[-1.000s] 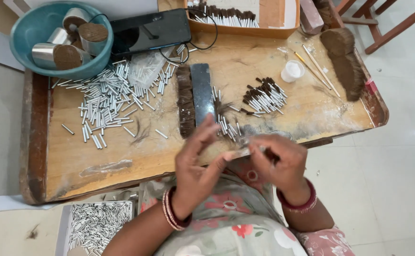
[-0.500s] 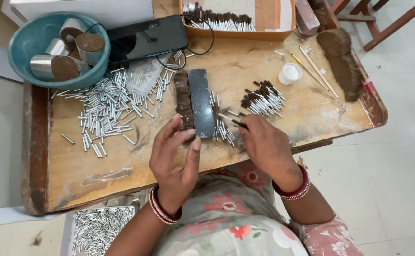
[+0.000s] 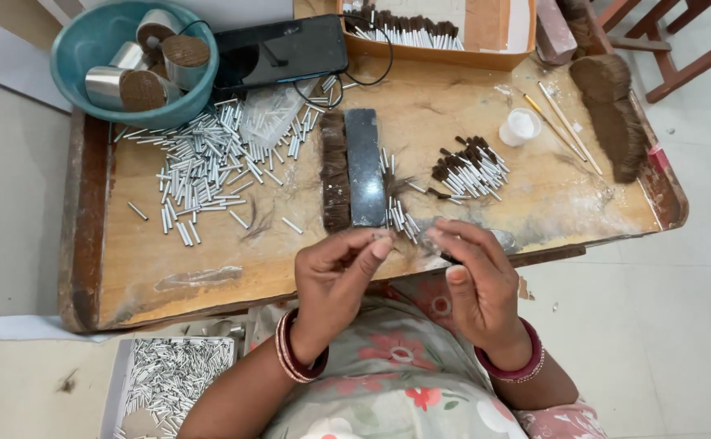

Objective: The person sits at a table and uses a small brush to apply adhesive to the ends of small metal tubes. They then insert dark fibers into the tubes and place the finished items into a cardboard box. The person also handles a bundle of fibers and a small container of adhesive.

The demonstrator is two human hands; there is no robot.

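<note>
The left hand [image 3: 335,280] and right hand [image 3: 473,280] meet over the near edge of the wooden table [image 3: 209,284]. Their fingers [image 3: 380,244] pinch a thin tuft of dark hair [image 3: 408,236] between them, maybe with a small metal tube too. At 12 o'clock lies a dark flat bar [image 3: 365,167]; at 10 o'clock, loose silver tubes [image 3: 209,162].
</note>
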